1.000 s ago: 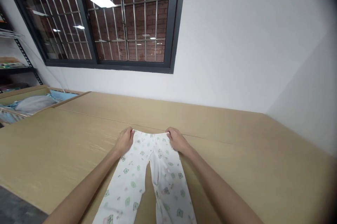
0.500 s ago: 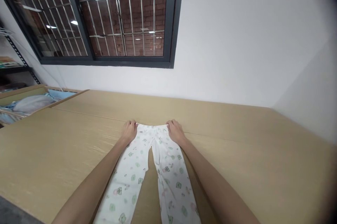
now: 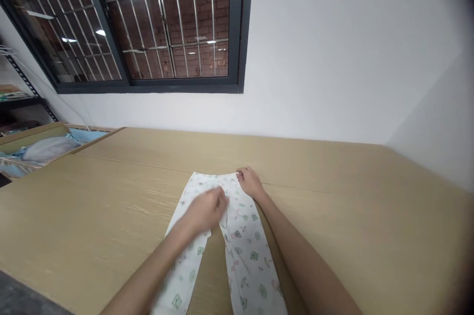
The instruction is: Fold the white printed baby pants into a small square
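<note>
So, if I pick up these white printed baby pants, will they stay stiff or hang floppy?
The baby pants will probably hang floppy: their thin-looking knit lies flat on the table and rumples near the left hand. They are likely light too, with no stiff parts visible.

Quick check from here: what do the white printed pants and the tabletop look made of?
The white printed pants look like soft cotton knit: matte, limp and gently creased. The tabletop seems to be wood-look laminate, with fine streaky grain and a slight sheen, though the look can't rule out painted board.
</note>
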The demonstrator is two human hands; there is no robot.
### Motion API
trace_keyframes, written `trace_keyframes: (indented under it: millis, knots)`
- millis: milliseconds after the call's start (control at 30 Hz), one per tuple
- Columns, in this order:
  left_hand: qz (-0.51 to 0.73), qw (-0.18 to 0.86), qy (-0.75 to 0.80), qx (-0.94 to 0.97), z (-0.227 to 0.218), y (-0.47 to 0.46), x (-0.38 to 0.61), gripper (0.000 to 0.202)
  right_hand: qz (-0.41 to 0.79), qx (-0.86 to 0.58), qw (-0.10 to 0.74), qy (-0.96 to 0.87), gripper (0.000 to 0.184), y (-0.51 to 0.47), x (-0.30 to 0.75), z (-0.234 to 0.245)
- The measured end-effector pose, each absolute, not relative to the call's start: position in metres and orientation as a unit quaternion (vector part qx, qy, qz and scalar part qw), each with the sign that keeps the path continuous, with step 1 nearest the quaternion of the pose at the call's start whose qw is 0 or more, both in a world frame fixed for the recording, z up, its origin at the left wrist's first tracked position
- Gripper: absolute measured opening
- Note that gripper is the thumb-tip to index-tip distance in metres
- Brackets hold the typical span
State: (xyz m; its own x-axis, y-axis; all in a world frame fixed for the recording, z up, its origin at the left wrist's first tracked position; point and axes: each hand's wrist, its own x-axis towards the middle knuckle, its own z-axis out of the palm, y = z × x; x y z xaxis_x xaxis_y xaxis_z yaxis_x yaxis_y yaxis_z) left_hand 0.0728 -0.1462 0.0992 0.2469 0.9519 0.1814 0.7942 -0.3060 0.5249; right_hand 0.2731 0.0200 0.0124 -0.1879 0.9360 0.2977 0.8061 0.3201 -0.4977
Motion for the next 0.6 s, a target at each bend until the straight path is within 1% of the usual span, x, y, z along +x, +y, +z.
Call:
trace_keyframes:
  millis: [67, 100, 167, 200, 267, 333, 433, 500, 600]
  knots:
    - [0.2, 0.209, 0.521, 0.803, 0.095, -0.19, 0.104, 0.026, 0.128, -0.567, 0.29, -0.76, 0.023, 0.021, 0.273, 0.013]
    - [0.182, 0.206, 0.501, 0.821, 0.086, -0.208, 0.119, 0.026, 0.135, -0.565, 0.295, -0.758, 0.023, 0.021, 0.274, 0.013]
    - [0.14, 0.168, 0.462, 0.86, 0.058, -0.234, 0.147, 0.036, 0.152, -0.564, 0.306, -0.752, 0.023, 0.022, 0.274, 0.012]
    - [0.109, 0.155, 0.449, 0.873, 0.041, -0.242, 0.159, 0.046, 0.161, -0.565, 0.312, -0.747, 0.024, 0.023, 0.274, 0.012]
    - [0.084, 0.135, 0.45, 0.879, 0.008, -0.249, 0.177, 0.053, 0.182, -0.567, 0.323, -0.736, 0.026, 0.023, 0.275, 0.011]
    - [0.074, 0.137, 0.449, 0.88, -0.015, -0.249, 0.186, 0.053, 0.207, -0.566, 0.335, -0.724, 0.026, 0.023, 0.276, 0.011]
    - [0.045, 0.153, 0.449, 0.879, -0.03, -0.247, 0.189, 0.059, 0.255, -0.555, 0.356, -0.707, 0.026, 0.023, 0.278, 0.011]
    - [0.043, 0.15, 0.458, 0.875, -0.033, -0.245, 0.189, 0.058, 0.291, -0.539, 0.376, -0.695, 0.027, 0.023, 0.28, 0.012]
    - [0.074, 0.141, 0.468, 0.87, -0.038, -0.243, 0.192, 0.039, 0.342, -0.505, 0.41, -0.678, 0.031, 0.022, 0.283, 0.015]
